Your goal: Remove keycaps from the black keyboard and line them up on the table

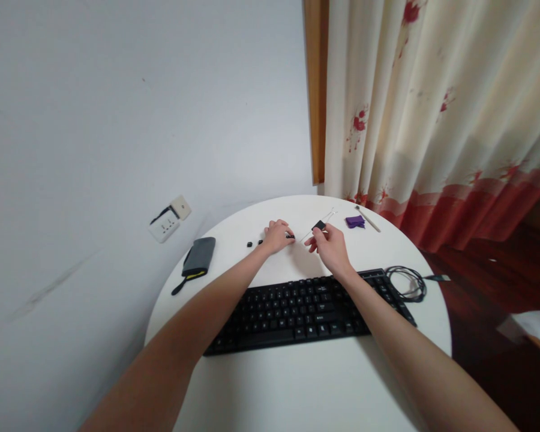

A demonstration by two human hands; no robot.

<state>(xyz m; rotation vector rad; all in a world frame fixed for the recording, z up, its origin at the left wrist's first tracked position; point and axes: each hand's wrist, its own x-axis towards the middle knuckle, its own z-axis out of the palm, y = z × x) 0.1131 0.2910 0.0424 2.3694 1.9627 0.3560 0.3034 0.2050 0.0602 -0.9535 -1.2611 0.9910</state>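
Observation:
Beyond the black keyboard (pixel 279 312), my left hand (pixel 276 236) rests on the white table with its fingers bent. Its thumb and fingertips close on a small black keycap (pixel 290 236); whether more than one is there I cannot tell. Two loose black keycaps lie left of that hand, one of them a small keycap (pixel 249 244) standing apart. My right hand (pixel 329 247) is raised over the table behind the keyboard, its thumb and finger pinching a wire keycap puller by its black handle (pixel 318 225). Thin wires stick out from the handle.
A grey pouch (pixel 201 255) with a strap lies at the table's left. On the right are a folded purple cloth (pixel 355 222), a slim brush (pixel 368 219) and the coiled keyboard cable (pixel 407 285). Wall with sockets (pixel 165 227) borders the left, a curtain (pixel 414 150) the right.

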